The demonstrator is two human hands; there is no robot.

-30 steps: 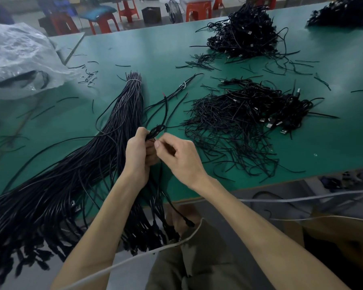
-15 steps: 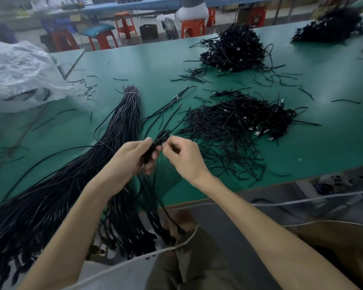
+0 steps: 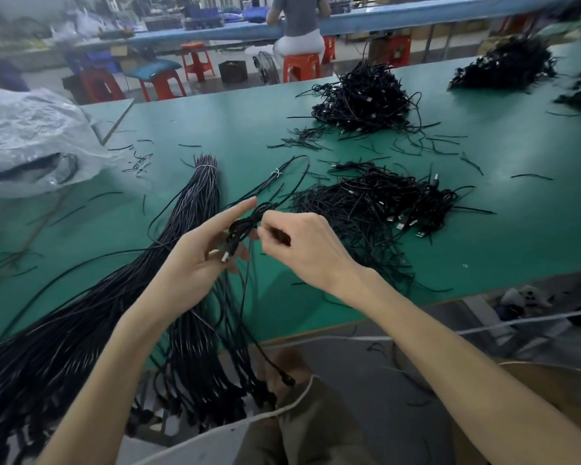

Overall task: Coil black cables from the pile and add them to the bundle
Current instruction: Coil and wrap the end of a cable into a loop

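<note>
Thin black cable coil (image 3: 241, 229) gripped in left hand (image 3: 195, 263), index finger straight, right hand (image 3: 306, 250) pinching coil top, long tied black cable bundle (image 3: 197, 206) beneath left hand, loose black cable pile (image 3: 383, 203) beyond right hand.

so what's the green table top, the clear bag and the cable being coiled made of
Green table top: probably a matte rubber or vinyl mat; flat colour, dull sheen.
Clear crinkled bag: thin plastic film; translucent, creased, shiny.
Thin black cable: likely rubbery plastic jacket, semi-matte; it bends limply.
</note>
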